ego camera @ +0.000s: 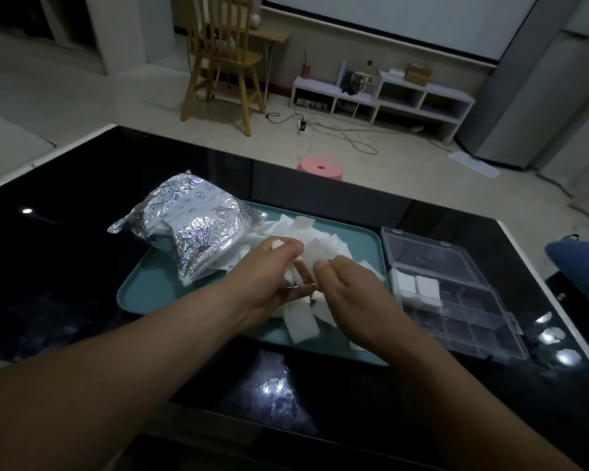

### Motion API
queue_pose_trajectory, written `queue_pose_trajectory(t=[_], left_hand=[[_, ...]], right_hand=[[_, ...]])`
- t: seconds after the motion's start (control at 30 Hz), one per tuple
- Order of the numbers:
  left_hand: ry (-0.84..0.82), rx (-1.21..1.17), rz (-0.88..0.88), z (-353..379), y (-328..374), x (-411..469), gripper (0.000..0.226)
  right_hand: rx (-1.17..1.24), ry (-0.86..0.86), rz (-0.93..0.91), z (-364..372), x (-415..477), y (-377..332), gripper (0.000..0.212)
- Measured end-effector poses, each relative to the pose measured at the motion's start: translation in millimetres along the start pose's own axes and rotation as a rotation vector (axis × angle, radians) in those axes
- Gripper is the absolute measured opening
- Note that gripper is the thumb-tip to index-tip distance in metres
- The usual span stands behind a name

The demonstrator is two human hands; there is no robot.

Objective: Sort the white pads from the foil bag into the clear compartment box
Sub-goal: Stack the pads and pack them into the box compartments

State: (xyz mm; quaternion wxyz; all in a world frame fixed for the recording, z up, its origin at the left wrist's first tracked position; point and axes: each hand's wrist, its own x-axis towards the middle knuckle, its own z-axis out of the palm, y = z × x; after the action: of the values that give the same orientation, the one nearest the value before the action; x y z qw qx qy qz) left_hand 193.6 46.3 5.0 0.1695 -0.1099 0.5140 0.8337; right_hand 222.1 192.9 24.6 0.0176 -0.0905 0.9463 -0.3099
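A crinkled silver foil bag (191,229) lies on the left part of a teal tray (147,290). A heap of white pads (320,246) is spread over the tray's middle. My left hand (276,277) grips a small bunch of pads, fingers curled round them. Just right of it, my right hand (351,294) is over the heap with its fingers bent down among the pads; what they hold is hidden. The clear compartment box (456,307) stands open right of the tray, with two white pads (419,287) in its far-left compartments.
The tray and box sit on a glossy black table (65,266). A blue cushion (582,260) is at the right edge. Beyond the table stand a pink stool (318,168), a wooden chair (221,56) and a low white shelf (381,93) with cables on the floor.
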Motion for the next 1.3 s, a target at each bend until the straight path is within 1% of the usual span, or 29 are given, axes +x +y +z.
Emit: queue_pose_trajectory(t=[0.03,0.1,0.13,0.2,0.27,0.33,0.4,0.47,0.53,0.6,0.67,0.73,0.8,0.87,0.97,1.07,1.17,1.2,1.23,1.27,1.3], left_hand=[[0.012,-0.026,-0.012,-0.5,1.3,0.6,0.009],[0.004,-0.047,-0.024,-1.6,2.2,1.2,0.022],[-0.022,-0.049,-0.034,-0.6,2.3,0.1,0.027],[-0.106,-0.041,-0.041,2.5,1.8,-3.5,0.026],[-0.150,0.005,-0.030,5.2,-1.6,-6.7,0.021],[-0.151,0.046,-0.014,6.0,-4.0,-7.5,0.027],[-0.126,0.063,-0.017,3.9,-3.6,-7.1,0.034],[-0.128,0.039,-0.063,0.4,-0.2,-6.1,0.036],[-0.190,0.027,-0.128,-2.5,3.3,-6.7,0.039],[-0.264,0.036,-0.181,-2.8,4.0,-8.6,0.048],[-0.324,0.047,-0.226,-1.6,1.4,-9.5,0.060],[-0.361,0.011,-0.262,-0.3,-2.2,-9.8,0.064],[-0.341,-0.020,-0.275,2.1,-3.6,-11.7,0.064],[-0.304,-0.019,-0.277,4.7,-5.5,-12.5,0.062],[-0.314,-0.025,-0.270,10.2,-8.1,-15.1,0.063],[-0.311,-0.043,-0.281,14.9,-9.0,-16.0,0.053],[-0.322,-0.092,-0.337,17.3,-7.5,-16.0,0.056],[-0.327,-0.104,-0.351,18.0,-6.2,-15.6,0.051],[-0.342,-0.114,-0.358,18.8,-4.9,-15.0,0.041],[-0.348,-0.120,-0.358,19.6,-4.6,-14.0,0.032],[-0.337,-0.127,-0.344,20.0,-4.2,-13.6,0.028]], right_hand=[[0.000,0.050,0.001,-1.0,1.6,2.6,0.047],[-0.085,0.158,-0.011,-0.6,6.4,10.3,0.045],[-0.156,0.196,-0.021,0.8,8.2,13.6,0.043],[-0.292,0.233,-0.056,5.4,8.3,14.8,0.040],[-0.367,0.251,-0.137,9.2,5.6,9.2,0.038],[-0.384,0.228,-0.212,11.5,3.3,3.4,0.035],[-0.375,0.162,-0.232,11.1,1.2,2.5,0.029],[-0.313,0.115,-0.251,7.1,-1.7,6.1,0.023],[-0.189,0.070,-0.271,2.0,-6.2,10.4,0.032],[-0.045,0.015,-0.255,-2.7,-10.6,10.7,0.042],[0.114,-0.019,-0.222,-5.4,-15.1,7.4,0.039],[0.229,-0.007,-0.212,-7.6,-18.0,6.9,0.036],[0.241,-0.009,-0.213,-10.2,-19.9,6.1,0.037],[0.174,-0.005,-0.214,-9.6,-20.6,6.0,0.040],[0.069,0.048,-0.223,-6.1,-18.6,10.2,0.042],[0.073,0.014,-0.187,-4.2,-17.6,14.4,0.047],[0.089,0.021,-0.164,-4.8,-18.6,18.8,0.044],[0.100,0.024,-0.157,-5.9,-19.7,20.0,0.043],[0.106,0.025,-0.152,-7.6,-21.5,21.3,0.042],[0.109,0.026,-0.152,-9.4,-23.5,22.9,0.039],[0.128,0.030,-0.154,-10.4,-25.4,24.4,0.033]])
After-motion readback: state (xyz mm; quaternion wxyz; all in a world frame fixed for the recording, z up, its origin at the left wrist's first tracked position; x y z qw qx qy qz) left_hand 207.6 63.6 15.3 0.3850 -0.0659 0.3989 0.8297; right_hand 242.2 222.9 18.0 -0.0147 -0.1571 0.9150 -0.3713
